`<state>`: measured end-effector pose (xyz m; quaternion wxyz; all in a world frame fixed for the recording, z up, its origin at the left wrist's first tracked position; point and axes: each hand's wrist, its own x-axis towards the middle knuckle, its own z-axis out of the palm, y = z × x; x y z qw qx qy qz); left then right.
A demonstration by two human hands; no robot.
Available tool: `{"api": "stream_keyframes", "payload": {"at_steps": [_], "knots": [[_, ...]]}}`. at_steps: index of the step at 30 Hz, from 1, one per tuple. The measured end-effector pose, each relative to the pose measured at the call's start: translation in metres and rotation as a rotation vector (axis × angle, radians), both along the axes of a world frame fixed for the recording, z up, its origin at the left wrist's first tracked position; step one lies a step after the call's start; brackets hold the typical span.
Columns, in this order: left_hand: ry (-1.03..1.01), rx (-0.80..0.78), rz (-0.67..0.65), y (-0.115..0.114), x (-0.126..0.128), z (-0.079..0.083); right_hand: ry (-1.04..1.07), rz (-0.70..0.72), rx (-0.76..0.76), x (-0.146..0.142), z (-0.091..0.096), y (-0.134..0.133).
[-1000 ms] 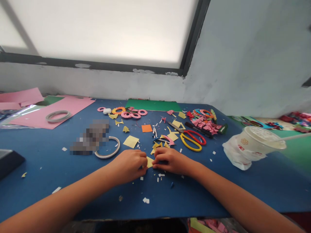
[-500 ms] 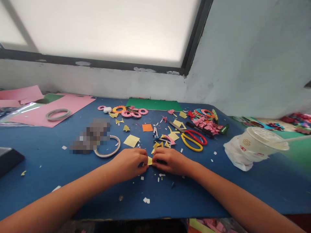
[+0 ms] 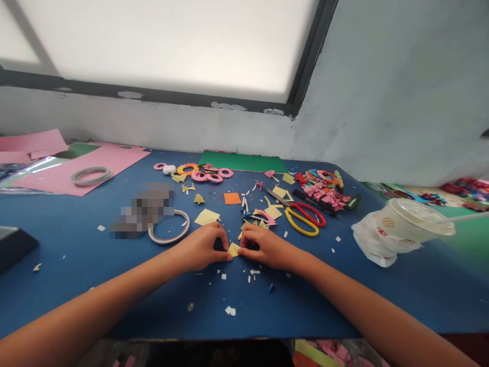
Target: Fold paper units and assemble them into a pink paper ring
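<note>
Between my two hands is a small folded piece of yellow paper (image 3: 234,250), pointed at the top. My left hand (image 3: 204,245) pinches its left corner between thumb and fingers. On the other corner, my right hand (image 3: 269,248) is closed in a pinch as well. A flat yellow paper square (image 3: 207,217) lies just beyond my left hand, and an orange square (image 3: 232,198) sits farther back. Past my right hand are folded yellow and pink scraps, partly hidden by it. Scissors (image 3: 304,219) with red and yellow handles lie open to the right.
A roll of tape (image 3: 168,241) lies left, and another tape roll (image 3: 90,176) rests on pink paper (image 3: 126,158). A lidded cup (image 3: 399,227) with a straw stands right. Scalloped paper rings (image 3: 212,176) and a green sheet (image 3: 244,162) are at the back. White scraps dot the blue table (image 3: 153,311).
My fingers have spread a little apart, and more of the yellow paper shows between them as a pointed fold. The view has shifted slightly; the other things lie where they were.
</note>
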<state>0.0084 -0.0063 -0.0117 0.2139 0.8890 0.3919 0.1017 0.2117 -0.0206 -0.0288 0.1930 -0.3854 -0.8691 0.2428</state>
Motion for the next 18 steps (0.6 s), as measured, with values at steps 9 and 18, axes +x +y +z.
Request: {"api": "stream_keyframes", "payload": {"at_steps": [9,18], "knots": [[0.189,0.305,-0.182,-0.027,0.007,0.013,0.002,-0.096,0.013,-0.009,-0.004,-0.004],[0.252,0.3,-0.337,-0.031,-0.004,0.024,0.036,-0.01,-0.063,0.002,-0.001,0.005]]}}
